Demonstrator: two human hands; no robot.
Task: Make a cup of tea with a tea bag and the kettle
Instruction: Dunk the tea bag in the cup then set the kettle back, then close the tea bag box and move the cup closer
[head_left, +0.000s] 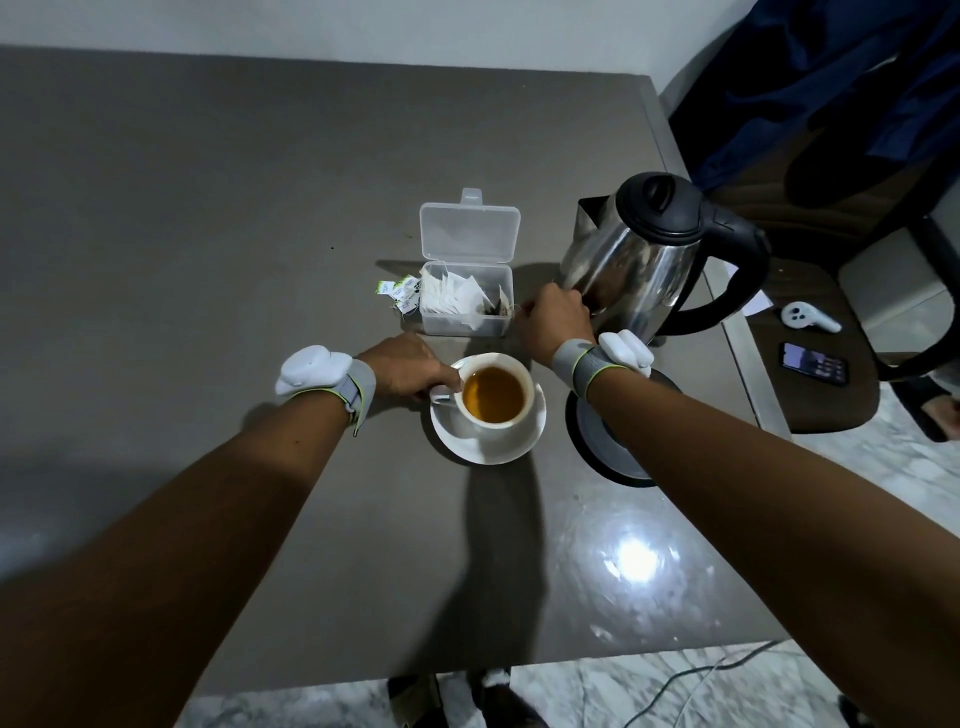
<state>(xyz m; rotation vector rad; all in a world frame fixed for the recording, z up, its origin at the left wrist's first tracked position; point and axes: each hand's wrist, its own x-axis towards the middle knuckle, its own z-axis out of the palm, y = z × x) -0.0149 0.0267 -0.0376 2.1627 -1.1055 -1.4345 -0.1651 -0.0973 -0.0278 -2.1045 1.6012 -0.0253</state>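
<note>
A white cup (506, 423) of amber tea stands on a white saucer (519, 447) near the table's middle. My left hand (410, 371) grips the cup's handle on its left side. Behind the cup is a clear plastic box (467, 317) of tea bags with its lid up. A darker tea bag (502, 304) lies at the box's right end. My right hand (556, 325) is pinched beside that end, on what looks like the bag's thin string. The steel kettle (639, 270) with its black lid stands right behind that hand, off its round base (597, 441).
Paper tags (399, 291) hang over the box's left side. The grey table (208, 234) ends just right of the kettle. Past that edge, a chair seat (821, 395) holds a phone (814, 362) and a white controller (808, 318). A cable (691, 680) runs over the floor.
</note>
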